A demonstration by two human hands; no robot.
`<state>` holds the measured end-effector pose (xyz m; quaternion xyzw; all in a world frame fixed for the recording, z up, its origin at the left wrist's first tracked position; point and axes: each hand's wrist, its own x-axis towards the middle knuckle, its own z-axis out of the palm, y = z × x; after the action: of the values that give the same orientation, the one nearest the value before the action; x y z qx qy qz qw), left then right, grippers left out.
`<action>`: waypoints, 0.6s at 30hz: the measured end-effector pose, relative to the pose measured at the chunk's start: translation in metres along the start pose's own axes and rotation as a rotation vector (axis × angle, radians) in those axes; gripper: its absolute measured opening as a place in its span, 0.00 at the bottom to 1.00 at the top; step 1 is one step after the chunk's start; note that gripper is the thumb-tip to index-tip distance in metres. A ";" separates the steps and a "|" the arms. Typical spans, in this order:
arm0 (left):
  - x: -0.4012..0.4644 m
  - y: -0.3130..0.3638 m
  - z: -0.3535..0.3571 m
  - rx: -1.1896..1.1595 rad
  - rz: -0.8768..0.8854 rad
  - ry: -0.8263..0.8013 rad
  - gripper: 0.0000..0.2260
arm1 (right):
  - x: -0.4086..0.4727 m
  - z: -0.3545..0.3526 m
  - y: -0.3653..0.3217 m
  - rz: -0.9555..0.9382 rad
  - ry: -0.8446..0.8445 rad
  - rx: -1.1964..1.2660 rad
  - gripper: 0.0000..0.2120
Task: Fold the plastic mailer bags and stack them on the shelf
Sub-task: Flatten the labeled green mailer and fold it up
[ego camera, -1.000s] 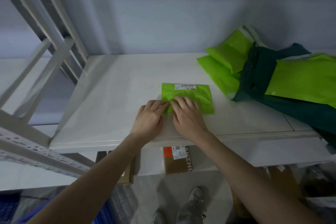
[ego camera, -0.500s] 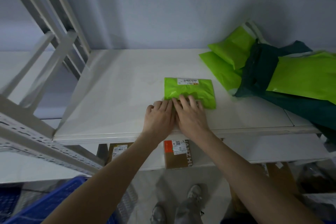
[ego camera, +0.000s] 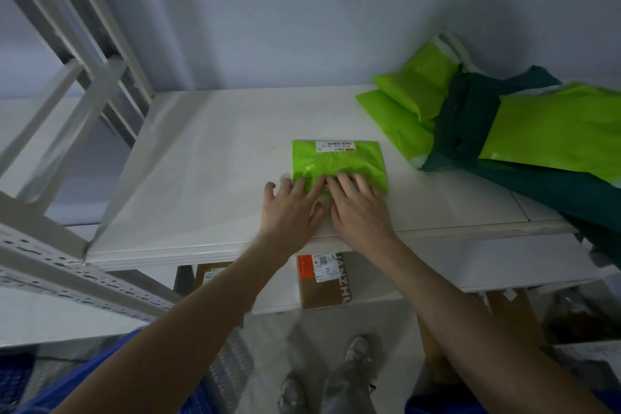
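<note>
Both of my hands have slid a little away from me since a second ago, and the folded green mailer bag (ego camera: 337,163) now lies squarer to me, its white label (ego camera: 336,145) along the far edge. My left hand (ego camera: 290,208) lies flat with fingers straight and spread, only the inner fingertips resting on the bag's near left corner while the rest of the palm sits on the bare shelf (ego camera: 201,178). My right hand (ego camera: 358,208) is likewise flat, fingers straight, pressing down on the near edge of the bag; neither grip is closed round anything, both are simply pressing. What the coming move turns on, I judge, is this: the bag lies directly beyond my fingertips, its long axis running left to right across me, so the crease I am flattening runs along the near edge under both hands. My right hand covers more of the bag and is the nearer one to lift or slide it. The pile of unfolded bags (ego camera: 524,131), light green with a dark green one between, lies well apart to the right at the back, on my right hand's side.
</note>
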<state>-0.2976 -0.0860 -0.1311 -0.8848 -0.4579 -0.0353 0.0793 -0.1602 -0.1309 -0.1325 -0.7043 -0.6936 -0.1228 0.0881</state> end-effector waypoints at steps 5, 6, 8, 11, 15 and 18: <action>0.007 0.001 0.005 0.045 0.037 0.182 0.21 | -0.003 0.000 0.005 0.025 0.007 0.059 0.22; 0.008 0.002 0.003 0.043 0.036 0.195 0.20 | -0.004 0.000 0.007 0.035 0.004 0.062 0.22; 0.009 0.005 0.001 0.070 0.040 0.221 0.19 | -0.005 -0.002 0.016 0.054 -0.002 0.045 0.21; 0.012 0.012 -0.002 0.054 0.055 0.177 0.18 | -0.011 -0.004 0.030 0.086 -0.004 0.024 0.21; 0.015 0.024 -0.006 0.003 0.051 0.116 0.22 | -0.016 -0.005 0.041 0.116 -0.036 0.038 0.23; 0.019 0.025 -0.012 -0.050 0.035 0.030 0.25 | -0.016 -0.004 0.040 0.124 -0.058 0.076 0.23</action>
<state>-0.2660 -0.0873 -0.1197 -0.8937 -0.4401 -0.0585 0.0646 -0.1211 -0.1485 -0.1313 -0.7452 -0.6553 -0.0700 0.1021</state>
